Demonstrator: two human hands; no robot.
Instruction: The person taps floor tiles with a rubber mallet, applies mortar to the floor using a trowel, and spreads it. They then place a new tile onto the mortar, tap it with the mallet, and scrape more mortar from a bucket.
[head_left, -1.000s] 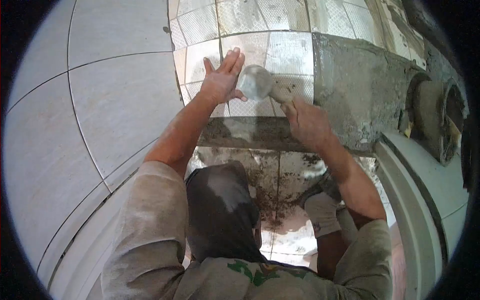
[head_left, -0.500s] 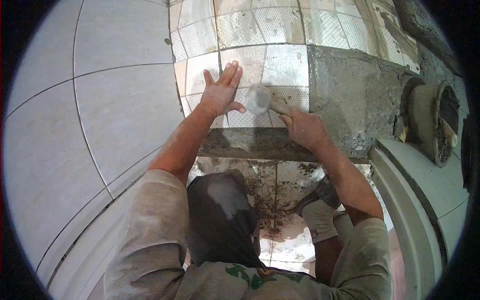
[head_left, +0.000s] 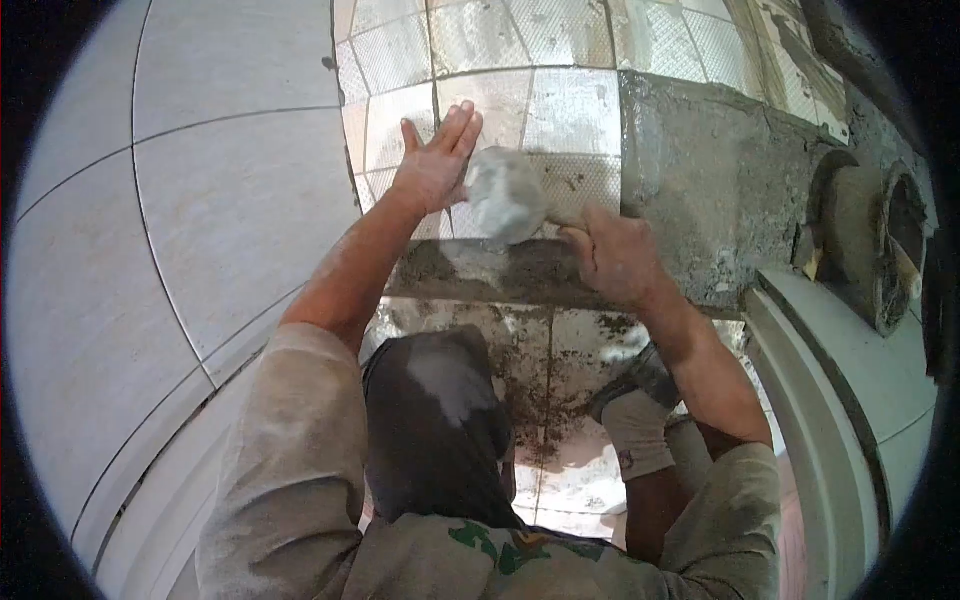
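My left hand lies flat on the patterned tiles, fingers spread and pointing away from me. In my right hand is a mallet, held by its short handle. Its whitish, dusty head is lifted over the near tile, just right of my left thumb, and hides part of the tile surface. The tile's near edge meets a rough, dark step edge in front of my knees.
Large pale tiles cover the left side. Bare grey mortar lies right of the patterned tiles. A mortar-crusted cylindrical container rests on its side at the right, by a curved pale frame. Below is a dirt-spotted floor.
The mallet head has risen toward me and looks larger, tilting up from the tile. My left hand stays on the tiles. The view has shifted slightly.
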